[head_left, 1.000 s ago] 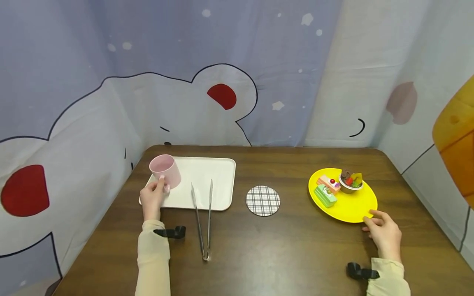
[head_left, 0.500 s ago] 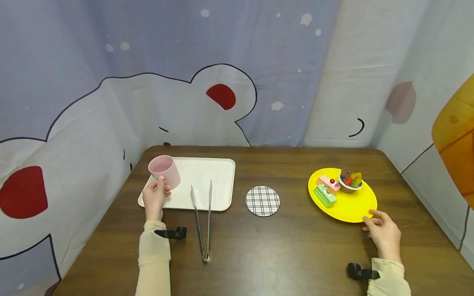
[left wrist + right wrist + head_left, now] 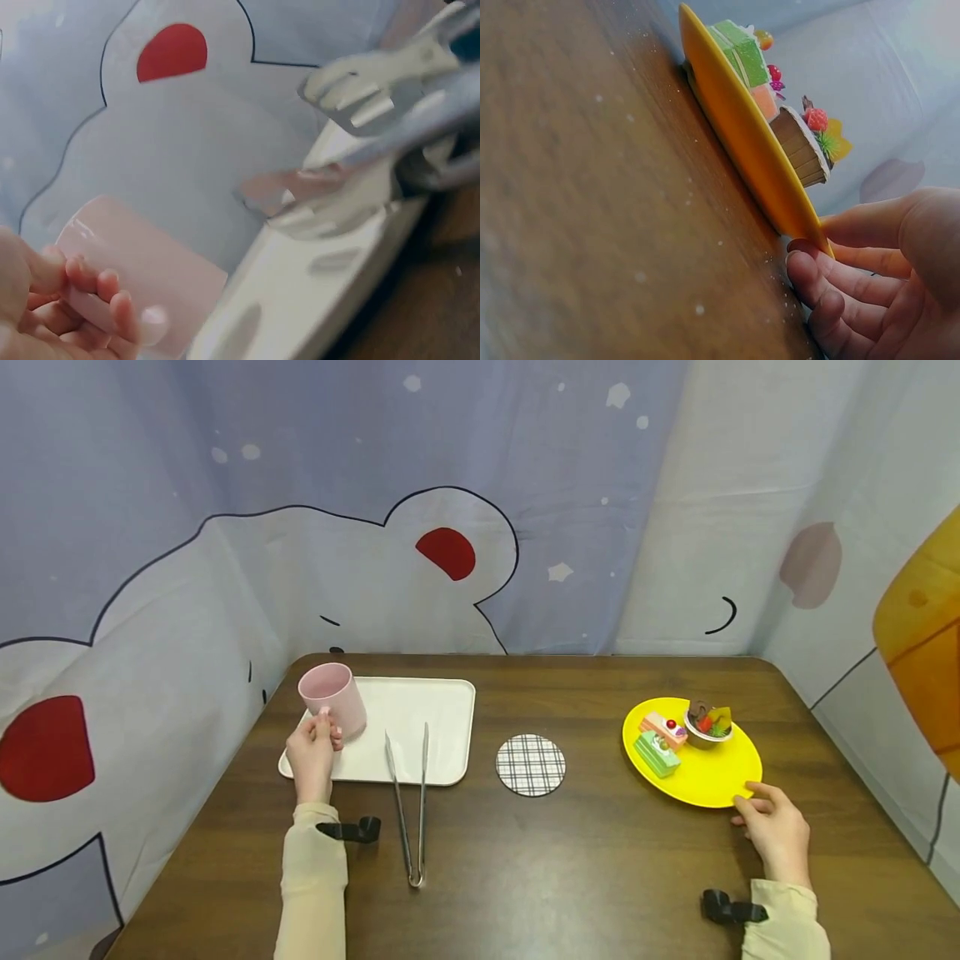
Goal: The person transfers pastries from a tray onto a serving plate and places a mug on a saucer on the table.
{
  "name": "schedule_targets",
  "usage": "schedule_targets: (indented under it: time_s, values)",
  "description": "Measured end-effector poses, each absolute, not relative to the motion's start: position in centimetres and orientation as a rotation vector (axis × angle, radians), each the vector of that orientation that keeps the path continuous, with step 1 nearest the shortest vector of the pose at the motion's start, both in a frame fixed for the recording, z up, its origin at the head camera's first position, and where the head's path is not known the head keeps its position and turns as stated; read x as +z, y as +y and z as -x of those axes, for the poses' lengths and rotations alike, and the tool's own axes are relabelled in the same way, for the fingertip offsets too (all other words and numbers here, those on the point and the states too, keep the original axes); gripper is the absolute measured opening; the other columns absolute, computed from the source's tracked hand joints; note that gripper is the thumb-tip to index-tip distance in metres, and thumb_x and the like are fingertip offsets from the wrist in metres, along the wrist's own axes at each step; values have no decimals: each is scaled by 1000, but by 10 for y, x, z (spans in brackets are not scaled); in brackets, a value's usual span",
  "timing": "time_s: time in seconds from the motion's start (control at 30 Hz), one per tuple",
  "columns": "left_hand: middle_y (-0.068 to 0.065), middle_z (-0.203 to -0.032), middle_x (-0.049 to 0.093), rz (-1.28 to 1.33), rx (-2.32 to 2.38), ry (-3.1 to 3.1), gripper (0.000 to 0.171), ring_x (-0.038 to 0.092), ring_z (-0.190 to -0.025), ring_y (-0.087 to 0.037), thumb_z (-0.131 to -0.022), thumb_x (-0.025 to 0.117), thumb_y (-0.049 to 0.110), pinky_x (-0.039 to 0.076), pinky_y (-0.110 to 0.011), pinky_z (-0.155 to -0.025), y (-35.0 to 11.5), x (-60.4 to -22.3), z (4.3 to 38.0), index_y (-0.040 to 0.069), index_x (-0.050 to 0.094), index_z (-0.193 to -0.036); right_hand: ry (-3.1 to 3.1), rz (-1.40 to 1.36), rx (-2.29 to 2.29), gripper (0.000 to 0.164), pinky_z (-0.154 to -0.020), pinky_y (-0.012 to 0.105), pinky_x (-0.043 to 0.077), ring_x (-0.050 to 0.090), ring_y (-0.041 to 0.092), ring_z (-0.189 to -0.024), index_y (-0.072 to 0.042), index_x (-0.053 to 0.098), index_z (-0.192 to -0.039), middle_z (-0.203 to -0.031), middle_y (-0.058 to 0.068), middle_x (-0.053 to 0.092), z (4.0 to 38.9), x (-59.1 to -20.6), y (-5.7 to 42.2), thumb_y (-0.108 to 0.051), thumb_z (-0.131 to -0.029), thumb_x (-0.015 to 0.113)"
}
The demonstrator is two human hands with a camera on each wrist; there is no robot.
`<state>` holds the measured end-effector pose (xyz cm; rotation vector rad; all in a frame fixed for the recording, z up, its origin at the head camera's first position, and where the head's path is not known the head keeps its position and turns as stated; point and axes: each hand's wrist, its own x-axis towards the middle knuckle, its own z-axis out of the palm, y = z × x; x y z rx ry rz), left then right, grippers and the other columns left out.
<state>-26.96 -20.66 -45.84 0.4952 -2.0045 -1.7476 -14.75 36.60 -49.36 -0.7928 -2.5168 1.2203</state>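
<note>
A pink mug (image 3: 341,703) is over the left end of the white tray (image 3: 442,710). My left hand (image 3: 311,753) grips its handle, fingers curled through and thumb on top, as the left wrist view shows. The mug looks slightly raised; a gap beneath it is hard to make out. On the right, my right hand (image 3: 780,835) pinches the near rim of a yellow plate (image 3: 708,781), thumb above and fingers below. The plate bears a green cake slice (image 3: 657,754), a pink cake slice (image 3: 663,731) and a fruit-topped cupcake (image 3: 801,146).
Metal tongs (image 3: 408,827) lie spread, tips over the tray's near edge, close to the left forearm. A round checked coaster (image 3: 531,766) sits mid-table between tray and plate. Printed curtains (image 3: 562,510) stand behind the brown table (image 3: 547,877).
My left fingers have closed around the mug handle, and the mug has risen a little. The right hand and the plate have stayed in place.
</note>
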Motion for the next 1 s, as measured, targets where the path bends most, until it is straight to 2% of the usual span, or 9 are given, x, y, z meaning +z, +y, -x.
schedule_targets:
  time_s: [0.2,0.43,1.0]
  values:
    - [16,-57,53,-379,-1707,-1915,32,52,-54,3,-100,51,19,44,-11,-52,-198,-442,264,-10,61,-92,-2525,782,1220,42,-48,19,44,53,-7,-47,7,50,-129,-76,7,70,148,-494,367,-16,-94,58]
    - [16,-58,54,-323,-1729,-1916,31,52,-54,4,-100,51,18,45,-11,-53,-186,-426,260,-10,61,-93,-2513,788,1229,41,-48,19,44,53,-7,-47,6,51,-128,-72,0,68,147,-494,368,-15,-94,59]
    - [11,-59,56,-263,-1880,-1992,29,53,-57,0,-101,50,20,46,-13,-55,-161,-425,261,-5,59,-90,-2503,792,1273,42,-48,19,45,54,-7,-48,6,50,-129,-68,-10,64,146,-493,367,-15,-94,59]
